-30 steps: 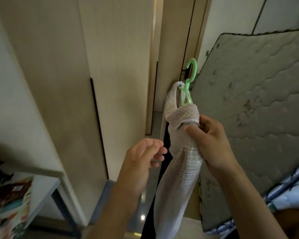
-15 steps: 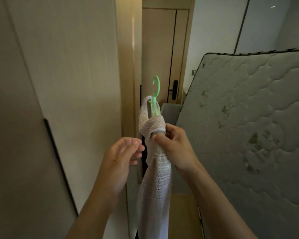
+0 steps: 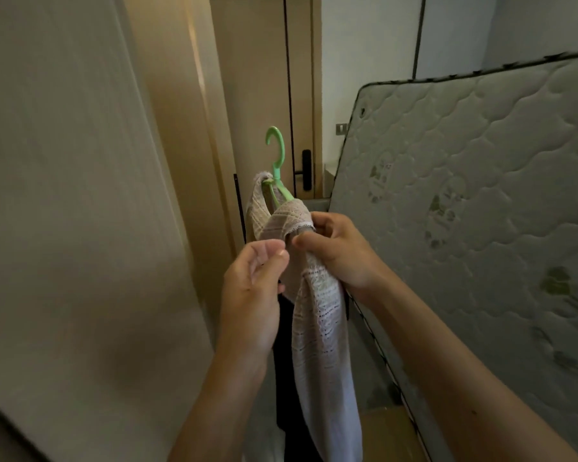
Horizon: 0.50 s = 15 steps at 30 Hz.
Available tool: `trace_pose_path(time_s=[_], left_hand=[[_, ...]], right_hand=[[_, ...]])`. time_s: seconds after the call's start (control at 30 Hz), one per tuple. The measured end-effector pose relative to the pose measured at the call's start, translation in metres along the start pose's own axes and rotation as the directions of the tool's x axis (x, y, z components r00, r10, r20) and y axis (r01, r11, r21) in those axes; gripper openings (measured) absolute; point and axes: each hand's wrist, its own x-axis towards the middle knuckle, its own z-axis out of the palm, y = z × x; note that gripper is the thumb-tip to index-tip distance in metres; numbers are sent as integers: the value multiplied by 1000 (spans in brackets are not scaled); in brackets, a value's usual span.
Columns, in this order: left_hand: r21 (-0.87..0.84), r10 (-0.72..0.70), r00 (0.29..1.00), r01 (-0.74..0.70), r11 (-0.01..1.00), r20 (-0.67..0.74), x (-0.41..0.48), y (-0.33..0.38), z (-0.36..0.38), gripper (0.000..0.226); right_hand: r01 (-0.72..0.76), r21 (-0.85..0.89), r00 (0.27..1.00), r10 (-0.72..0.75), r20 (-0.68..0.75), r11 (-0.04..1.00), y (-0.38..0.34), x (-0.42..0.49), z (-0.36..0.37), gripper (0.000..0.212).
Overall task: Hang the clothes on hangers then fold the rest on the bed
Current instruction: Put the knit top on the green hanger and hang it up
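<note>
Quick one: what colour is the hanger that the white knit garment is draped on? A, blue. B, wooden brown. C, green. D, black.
C: the hanger, whose hook rises above the white knit garment gripped by the right hand, is plainly light green plastic.

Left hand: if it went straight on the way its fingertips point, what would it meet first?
Most likely the white knit garment, at its bunched part below the green hanger, beside the thumb of the right hand gripping it. The left hand is very near; whether they touch is unclear.
</note>
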Motion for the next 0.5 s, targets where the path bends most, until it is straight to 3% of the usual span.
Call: trace_pose_path(time_s=[0.23,0.5], left_hand=[[-63,-6,985,-5,998,-172,77,-36,13,10],[-123,-2,947,-39,992,-321,128,-80,22,21]], right_hand=[[2,-60,999,1,51,998,28,75,-11,20],[36,10,986,-38,163,999,86,167,-7,21]])
